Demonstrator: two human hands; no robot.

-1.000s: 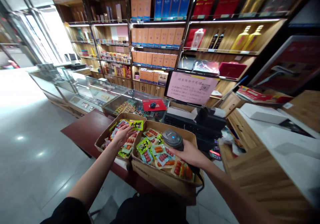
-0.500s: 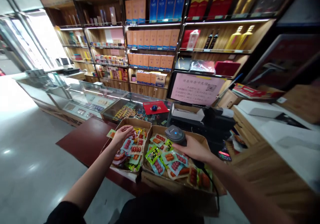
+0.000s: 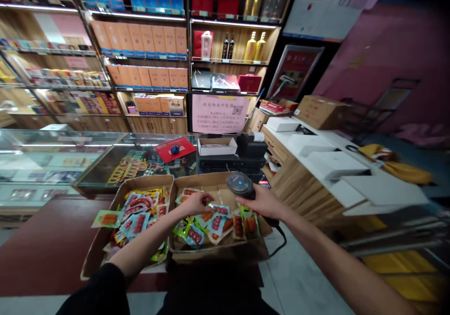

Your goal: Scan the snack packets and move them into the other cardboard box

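My right hand (image 3: pixel 262 198) grips a dark grey barcode scanner (image 3: pixel 241 185), its cable hanging down beside the right carton. Lower down, my left hand (image 3: pixel 197 204) reaches over the right cardboard box (image 3: pixel 211 255), fingers curved with a gap to the thumb. Just by its fingertips lies a blue packet of small sausages (image 3: pixel 221 209); whether they touch is unclear. More sausage packets in blue, green and clear wrapping lie in this box. The left cardboard box (image 3: pixel 92 254) holds a heap of similar packets, and a pale green packet (image 3: pixel 108 219) rests across its left rim.
Both boxes stand on a dark red tabletop (image 3: pixel 38 249). Behind are a glass display counter (image 3: pixel 94 179), a red sheet (image 3: pixel 183 148) and a screen covered by a pink notice (image 3: pixel 218 113). A white-topped counter (image 3: pixel 281 139) runs along the right.
My left hand has moved from the left box over to the right box. My view has turned right. The scanner stays in my right hand over the right box.
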